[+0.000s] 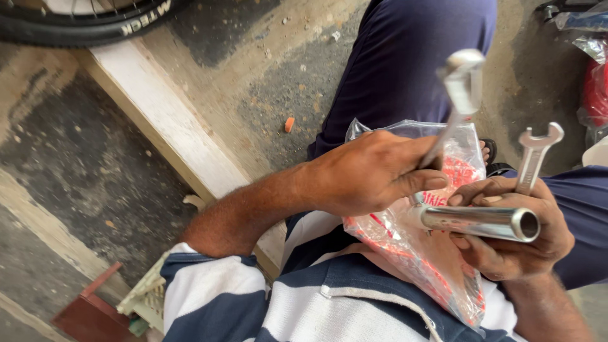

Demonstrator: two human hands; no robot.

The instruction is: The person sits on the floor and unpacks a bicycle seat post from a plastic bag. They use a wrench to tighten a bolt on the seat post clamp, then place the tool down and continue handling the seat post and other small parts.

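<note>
Chrome tube and spanner are gripped in right hand; second spanner is clenched by left hand, plastic bag beneath.

Looks like a bicycle repair workshop, open to the street. Bare, stained concrete floor strewn with grit, crossed by a pale raised kerb. Bicycle tyre at the top edge. Open-ended spanner, chromed metal tube and clear plastic parts bag in hand.
</note>
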